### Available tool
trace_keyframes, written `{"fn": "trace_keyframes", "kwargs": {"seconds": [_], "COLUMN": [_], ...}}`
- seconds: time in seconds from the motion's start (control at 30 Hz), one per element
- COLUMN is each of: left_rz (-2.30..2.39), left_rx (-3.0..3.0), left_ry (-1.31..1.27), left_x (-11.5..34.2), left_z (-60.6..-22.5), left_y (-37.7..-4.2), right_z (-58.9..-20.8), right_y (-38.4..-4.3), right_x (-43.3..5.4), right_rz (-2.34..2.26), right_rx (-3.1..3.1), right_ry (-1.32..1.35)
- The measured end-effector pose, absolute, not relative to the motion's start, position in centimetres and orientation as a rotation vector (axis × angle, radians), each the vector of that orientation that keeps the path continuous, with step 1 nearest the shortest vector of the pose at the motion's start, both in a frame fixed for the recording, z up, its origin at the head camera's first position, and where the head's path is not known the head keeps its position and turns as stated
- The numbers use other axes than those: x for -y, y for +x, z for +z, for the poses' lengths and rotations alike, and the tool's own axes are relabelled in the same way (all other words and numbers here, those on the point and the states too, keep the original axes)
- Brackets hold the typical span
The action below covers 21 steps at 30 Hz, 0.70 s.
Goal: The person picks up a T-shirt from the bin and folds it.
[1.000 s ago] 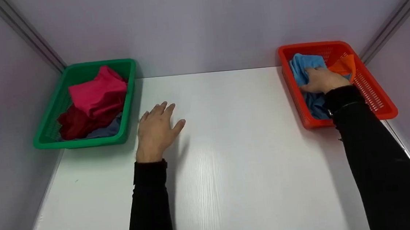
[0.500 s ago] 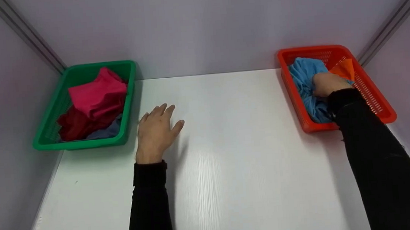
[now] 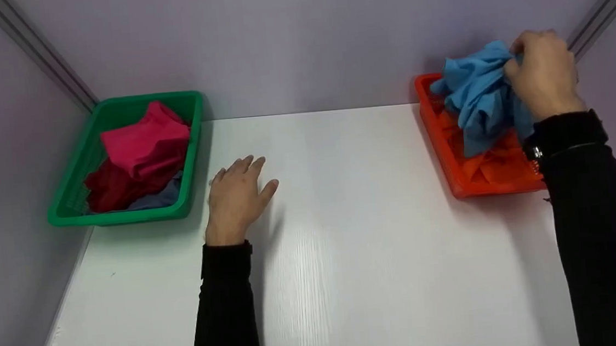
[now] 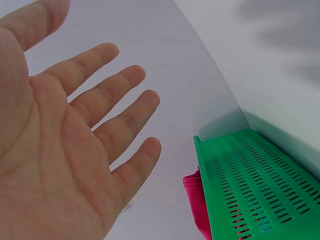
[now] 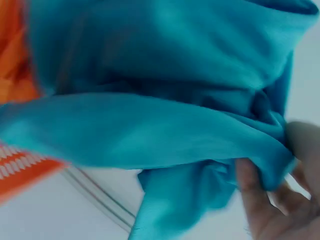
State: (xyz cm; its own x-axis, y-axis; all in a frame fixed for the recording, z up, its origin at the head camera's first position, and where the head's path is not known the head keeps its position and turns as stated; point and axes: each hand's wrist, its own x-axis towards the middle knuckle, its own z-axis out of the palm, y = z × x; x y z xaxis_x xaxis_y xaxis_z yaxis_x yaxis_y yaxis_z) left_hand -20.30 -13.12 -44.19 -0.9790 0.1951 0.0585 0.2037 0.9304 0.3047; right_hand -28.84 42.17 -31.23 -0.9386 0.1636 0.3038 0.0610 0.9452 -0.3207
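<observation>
My right hand (image 3: 545, 74) pinches the bunched blue cloth (image 3: 480, 93), which hangs over the red basket (image 3: 499, 188). My left hand (image 3: 236, 200), fingers (image 4: 127, 118) spread and holding nothing, is positioned above the worktop (image 3: 355, 219) near the green basket (image 3: 124, 216).

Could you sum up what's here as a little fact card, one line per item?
Right hand: pinches a blue cloth, held up over the red basket
Red basket: has orange cloth inside
Left hand: fingers spread, holding nothing, near the green basket
Green basket: pink cloth over dark red cloth, greyish-blue cloth beneath
Surface: white table
</observation>
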Motion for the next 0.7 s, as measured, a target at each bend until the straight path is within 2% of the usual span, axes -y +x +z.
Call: {"fn": "trace_keyframes", "kwargs": {"seconds": [0.17,0.37,0.7], "left_rz": [-0.480,-0.483,-0.517], "left_rx": [3.071,3.063,3.034], "left_ry": [-0.321,-0.315,-0.294], "left_x": [13.1,13.4,13.9], "left_z": [-44.3,-44.4,-43.9], "left_y": [-20.3,-20.2,-20.2], "right_z": [-27.8,-25.0,-26.2], "right_y": [-27.6,-25.4,-21.6], "right_x": [-39.1,-34.8,-26.9], "right_rz": [0.513,0.550,0.784], "right_rx": [2.466,2.303,2.313], "right_ry": [-0.259,-0.161,0.291]}}
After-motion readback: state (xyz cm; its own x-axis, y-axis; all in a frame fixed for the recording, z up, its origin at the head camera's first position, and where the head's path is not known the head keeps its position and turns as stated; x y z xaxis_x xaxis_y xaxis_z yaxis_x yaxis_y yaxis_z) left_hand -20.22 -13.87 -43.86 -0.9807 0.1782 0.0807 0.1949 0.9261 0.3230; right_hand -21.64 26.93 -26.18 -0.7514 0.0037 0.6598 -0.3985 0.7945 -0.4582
